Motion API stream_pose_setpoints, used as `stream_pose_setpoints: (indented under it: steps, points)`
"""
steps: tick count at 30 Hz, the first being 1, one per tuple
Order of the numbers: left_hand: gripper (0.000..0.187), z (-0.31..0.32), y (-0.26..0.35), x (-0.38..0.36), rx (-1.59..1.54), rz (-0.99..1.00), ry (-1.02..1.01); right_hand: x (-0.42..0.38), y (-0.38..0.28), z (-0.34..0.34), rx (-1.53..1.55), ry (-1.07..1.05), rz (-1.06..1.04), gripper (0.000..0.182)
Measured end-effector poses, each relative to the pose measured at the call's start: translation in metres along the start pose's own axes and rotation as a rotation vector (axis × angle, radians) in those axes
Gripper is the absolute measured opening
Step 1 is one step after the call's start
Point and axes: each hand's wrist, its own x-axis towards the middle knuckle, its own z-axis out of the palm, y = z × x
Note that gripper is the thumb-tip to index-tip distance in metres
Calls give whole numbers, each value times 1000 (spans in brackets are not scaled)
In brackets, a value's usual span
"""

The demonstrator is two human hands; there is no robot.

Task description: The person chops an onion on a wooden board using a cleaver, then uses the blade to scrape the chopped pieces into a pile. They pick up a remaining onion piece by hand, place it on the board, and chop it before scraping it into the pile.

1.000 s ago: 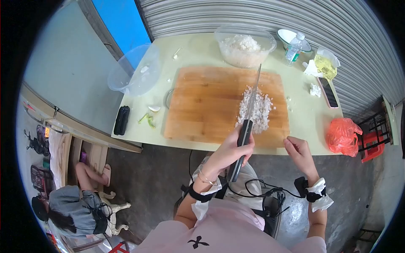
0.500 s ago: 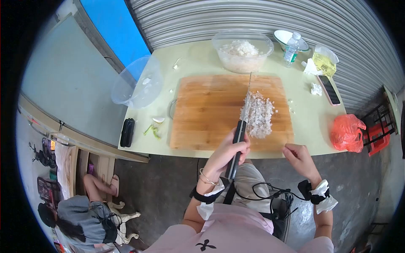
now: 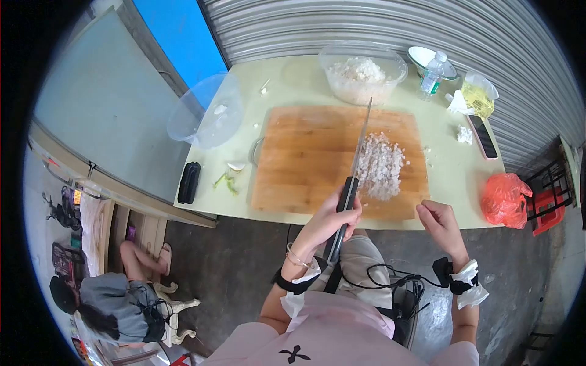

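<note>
A long steel-bladed knife with a black handle (image 3: 357, 160) is held in the left hand (image 3: 329, 218), whose fingers are wrapped closed around the handle; the blade is seen edge-on, running away from the body over the left margin of a heap of finely chopped white vegetable (image 3: 381, 166). The heap lies on the right half of a rectangular wooden cutting board (image 3: 299, 158), which is set on a pale yellow-green table (image 3: 455, 165). The right hand (image 3: 439, 222) is kept loosely curled at the near table edge, just beside the board's near right corner; nothing is seen held in it, and it is kept apart from the heap. Behind the board, a clear plastic tub filled with more chopped white pieces (image 3: 361, 70) is placed. To the left of the board, a large empty clear plastic bowl (image 3: 204, 113) overhangs the table's left edge, and a black oblong object (image 3: 190, 182), green trimmings (image 3: 227, 181) and a pale peel scrap (image 3: 235, 165) are seen between the two. On the right side are shown a small plastic water bottle (image 3: 432, 74), a yellow-printed clear bag (image 3: 478, 96), a dark smartphone (image 3: 484, 136) and a crumpled red plastic bag (image 3: 504, 200). At lower left, another person (image 3: 116, 305) is seated, well apart from the table.
</note>
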Motion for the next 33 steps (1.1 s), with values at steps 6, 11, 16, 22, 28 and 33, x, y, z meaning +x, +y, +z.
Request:
stream_pose_setpoints:
  steps: [6, 11, 16, 22, 28, 33]
  points:
    - [18, -9, -6, 6, -97, -10, -37, -1, -9, 3, -150, -47, -97, 27]
    - [21, 0, -3, 0, -34, 40, -37, -2, -9, 0, -31, 8, -41, 26]
    - [22, -1, -3, 5, -50, -32, -49, -3, -8, 3, -138, -34, -100, 27]
    - [22, 3, -13, 13, -12, 13, -92, -2, -5, -3, -59, 22, -48, 28]
    - [21, 7, -10, 8, -35, 17, -99, -7, 2, -7, -99, -5, -49, 29]
    - [23, 8, -17, 10, -44, 63, -55, -7, 5, -4, -42, 27, -17, 28]
